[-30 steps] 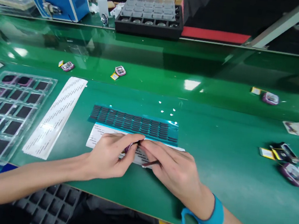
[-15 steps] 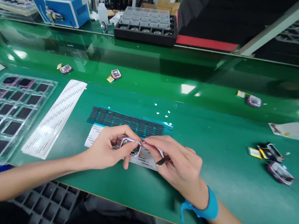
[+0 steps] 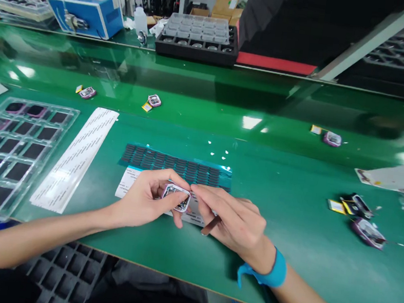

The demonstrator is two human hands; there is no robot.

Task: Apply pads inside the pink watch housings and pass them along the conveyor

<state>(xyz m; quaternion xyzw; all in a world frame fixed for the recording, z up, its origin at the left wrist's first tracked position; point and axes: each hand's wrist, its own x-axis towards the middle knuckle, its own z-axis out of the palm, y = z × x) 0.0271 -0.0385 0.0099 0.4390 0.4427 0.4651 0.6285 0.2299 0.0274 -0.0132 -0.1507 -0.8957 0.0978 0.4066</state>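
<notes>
Near the front middle of the green bench, my left hand (image 3: 148, 199) grips a small pink-framed watch case (image 3: 181, 203), its open inside facing up and the thumb across it. My right hand (image 3: 232, 219), with a blue strap on its wrist, has its thumb and forefinger pinched at the case's right edge. A thin brown tool (image 3: 211, 225) is held in the curled fingers of that hand. Under both hands lies a white printed sheet (image 3: 127, 181), and behind it a blue film with rows of black strips (image 3: 171, 162).
A clear tray (image 3: 73, 118) with black pieces and white printed strips (image 3: 76, 155) lie left. Opened watch cases (image 3: 369, 232) with yellow batteries (image 3: 337, 206) lie right. On the back ledge stand a blue machine (image 3: 90, 12) and a black tray (image 3: 195, 52).
My right hand has shifted slightly left, and the brown tool in it has turned and moved down-left. My left hand still holds the case in almost the same place.
</notes>
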